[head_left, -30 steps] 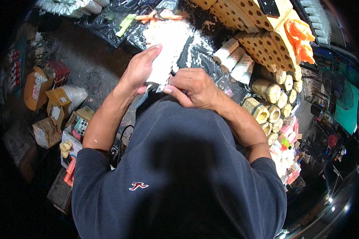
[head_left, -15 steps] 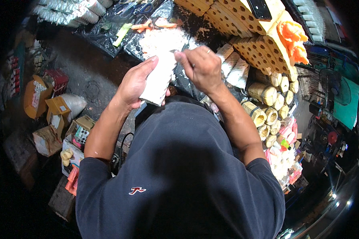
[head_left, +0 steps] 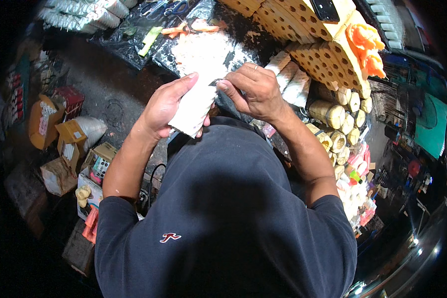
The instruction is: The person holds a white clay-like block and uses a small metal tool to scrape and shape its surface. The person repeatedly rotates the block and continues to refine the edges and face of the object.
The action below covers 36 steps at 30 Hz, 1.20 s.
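Observation:
A thick white cylinder with slanting ridges (head_left: 192, 110), like a wax candle, rests tilted in my left hand (head_left: 166, 107). The thumb lies along its left side, and fingertips show at its right edge. My right hand (head_left: 253, 92) is closed in a pinch at the cylinder's upper right edge. A small dark, thin tool (head_left: 217, 82) shows at its thumb and finger; most of it is hidden. Beyond both hands lies a bright heap of white shavings (head_left: 201, 52) on black plastic sheeting.
Orange strips (head_left: 176, 31), a green strip (head_left: 150, 40) and blue-handled scissors (head_left: 178, 7) lie beyond the shavings. Yellow blocks with holes (head_left: 328, 64) rise at the right, bearing a phone (head_left: 325, 9). Bundled yellowish cylinders (head_left: 328, 113) sit below them. Open cardboard boxes (head_left: 45, 121) stand at left.
The white cylinder has tilted a little, its lower end shifting left. My right hand has moved slightly down and right along its edge, still pinching.

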Tool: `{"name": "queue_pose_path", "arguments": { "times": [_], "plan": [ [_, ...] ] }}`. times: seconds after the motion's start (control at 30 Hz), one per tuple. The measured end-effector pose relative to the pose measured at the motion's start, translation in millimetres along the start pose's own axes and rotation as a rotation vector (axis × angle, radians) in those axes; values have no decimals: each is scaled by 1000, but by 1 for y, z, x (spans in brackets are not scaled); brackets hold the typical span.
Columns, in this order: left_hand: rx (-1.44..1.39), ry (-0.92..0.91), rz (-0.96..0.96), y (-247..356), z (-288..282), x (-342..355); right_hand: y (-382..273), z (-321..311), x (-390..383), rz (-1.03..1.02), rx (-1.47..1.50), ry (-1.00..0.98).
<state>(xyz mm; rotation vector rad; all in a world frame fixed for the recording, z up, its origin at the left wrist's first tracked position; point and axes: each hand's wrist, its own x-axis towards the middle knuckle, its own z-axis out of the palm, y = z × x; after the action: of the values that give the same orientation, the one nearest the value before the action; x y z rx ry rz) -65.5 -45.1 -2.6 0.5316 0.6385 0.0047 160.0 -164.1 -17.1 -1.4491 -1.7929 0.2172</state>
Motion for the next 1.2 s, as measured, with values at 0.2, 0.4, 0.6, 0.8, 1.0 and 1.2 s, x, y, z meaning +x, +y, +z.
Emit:
{"name": "queue_pose_path", "arguments": {
  "times": [0.2, 0.4, 0.6, 0.8, 1.0, 1.2],
  "plan": [
    [85, 59, 51, 2, 1, 0, -15, -3, 1, 234, 211, -92],
    [5, 17, 18, 3, 0, 0, -13, 5, -4, 125, 51, 70],
    [49, 40, 40, 3, 1, -2, -13, 8, -6, 128, 43, 10],
    [23, 21, 57, 4, 1, -2, -33, 5, -2, 244, 257, -6],
    [11, -3, 65, 6, 7, -4, -36, 4, 1, -34, 20, 35],
    [8, 7, 54, 8, 11, -7, -34, 10, -2, -42, -5, 84]
  ]
}}
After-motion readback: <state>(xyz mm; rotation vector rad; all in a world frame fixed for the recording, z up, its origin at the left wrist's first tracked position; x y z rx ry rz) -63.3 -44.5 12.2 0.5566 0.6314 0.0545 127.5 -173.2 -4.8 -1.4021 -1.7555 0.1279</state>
